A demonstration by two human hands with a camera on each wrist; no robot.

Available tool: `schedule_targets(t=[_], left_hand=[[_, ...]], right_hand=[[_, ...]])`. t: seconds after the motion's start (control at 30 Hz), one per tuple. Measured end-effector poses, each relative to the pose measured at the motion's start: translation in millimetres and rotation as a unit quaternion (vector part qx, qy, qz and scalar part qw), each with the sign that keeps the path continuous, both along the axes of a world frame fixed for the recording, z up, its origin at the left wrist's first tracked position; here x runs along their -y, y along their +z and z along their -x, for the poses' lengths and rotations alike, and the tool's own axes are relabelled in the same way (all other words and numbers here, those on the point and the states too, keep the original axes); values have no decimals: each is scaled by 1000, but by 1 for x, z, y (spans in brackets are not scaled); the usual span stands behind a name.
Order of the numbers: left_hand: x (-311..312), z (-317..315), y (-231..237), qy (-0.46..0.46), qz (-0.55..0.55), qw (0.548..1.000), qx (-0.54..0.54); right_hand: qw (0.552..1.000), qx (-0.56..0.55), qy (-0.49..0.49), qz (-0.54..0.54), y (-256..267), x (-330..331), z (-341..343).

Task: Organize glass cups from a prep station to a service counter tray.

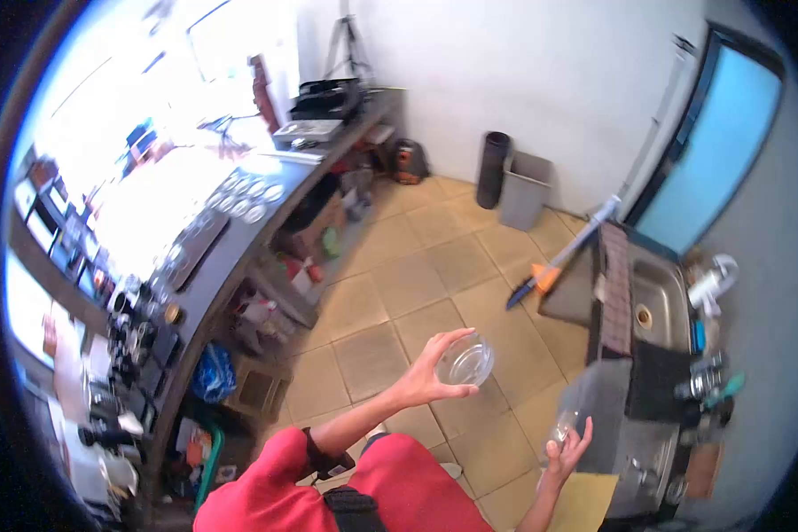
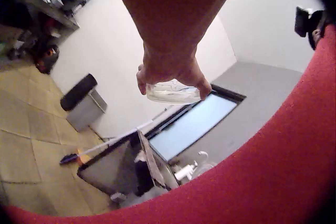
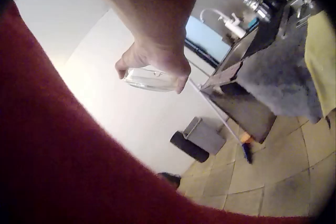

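Note:
My left hand [image 1: 430, 377] grips a small clear glass bowl [image 1: 470, 360] by its sides, thumb and fingers spread around it, in front of my body. The left wrist view shows the same glass bowl [image 2: 173, 94] hanging below the palm. Lower right in the head view, my right hand [image 1: 568, 450] holds a second clear glass bowl [image 1: 566, 424], which is hard to make out against the grey cloth behind it. From the right wrist, this second bowl [image 3: 149, 79] shows between thumb and fingers, its near side covered by the hand.
A long counter [image 1: 226, 266] on the left carries several round clear glass pieces [image 1: 248, 195] and other clutter. On the right are a sink [image 1: 661, 306], a grey cloth [image 1: 594, 403] and a yellow cloth [image 1: 585, 501]. A broom [image 1: 563, 253] and grey bin [image 1: 525, 191] stand ahead.

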State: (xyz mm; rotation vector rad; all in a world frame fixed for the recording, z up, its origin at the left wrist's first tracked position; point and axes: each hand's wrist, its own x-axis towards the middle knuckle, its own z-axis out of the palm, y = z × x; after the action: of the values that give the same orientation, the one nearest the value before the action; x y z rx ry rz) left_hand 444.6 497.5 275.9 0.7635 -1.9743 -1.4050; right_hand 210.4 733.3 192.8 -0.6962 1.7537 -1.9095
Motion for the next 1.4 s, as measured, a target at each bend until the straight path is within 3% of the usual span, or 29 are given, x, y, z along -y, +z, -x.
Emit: schedule_targets(t=[0.07, 0.1, 0.17, 0.23, 0.33, 0.5, 0.57, 0.7, 0.9, 0.97, 1.1, 1.2, 1.27, 1.4], left_hand=[[24, -85, -10, 105, 2, 994, -11], [-8, -41, -7, 109, 10, 994, 1], [20, -147, -13, 196, -5, 981, 1], [18, -173, -8, 227, -2, 974, 8], [43, -300, -44, 320, -11, 947, -1], [49, -370, -49, 429, 29, 903, 30], [63, -426, -65, 472, 18, 881, -4], [59, -451, -51, 531, 23, 846, 40], [126, -512, -88, 607, -13, 782, 142], [137, -517, -95, 615, -1, 778, 133], [228, -554, -112, 635, 5, 738, 228], [290, -583, -142, 643, -4, 718, 266], [311, -588, -143, 646, 5, 709, 283], [362, -601, -168, 646, -41, 691, 321]], right_hand=[[997, -7, 75, -15, -4, 68, -39], [997, 5, 79, -7, -7, 44, 7], [989, 2, 143, -45, 8, 119, -74], [984, 10, 171, -49, 16, 139, -91], [965, -3, 255, -56, 7, 224, -186], [931, 4, 364, -20, 19, 308, -256], [908, -21, 416, -35, 22, 350, -317], [882, -35, 469, -32, 23, 400, -356], [811, -44, 581, -53, -21, 527, -453], [794, -115, 596, -35, -24, 550, -480], [741, -197, 642, -20, -46, 657, -563], [680, -337, 651, 17, -48, 721, -624], [666, -356, 654, 43, -43, 742, -647], [609, -388, 691, 42, -81, 802, -693]])
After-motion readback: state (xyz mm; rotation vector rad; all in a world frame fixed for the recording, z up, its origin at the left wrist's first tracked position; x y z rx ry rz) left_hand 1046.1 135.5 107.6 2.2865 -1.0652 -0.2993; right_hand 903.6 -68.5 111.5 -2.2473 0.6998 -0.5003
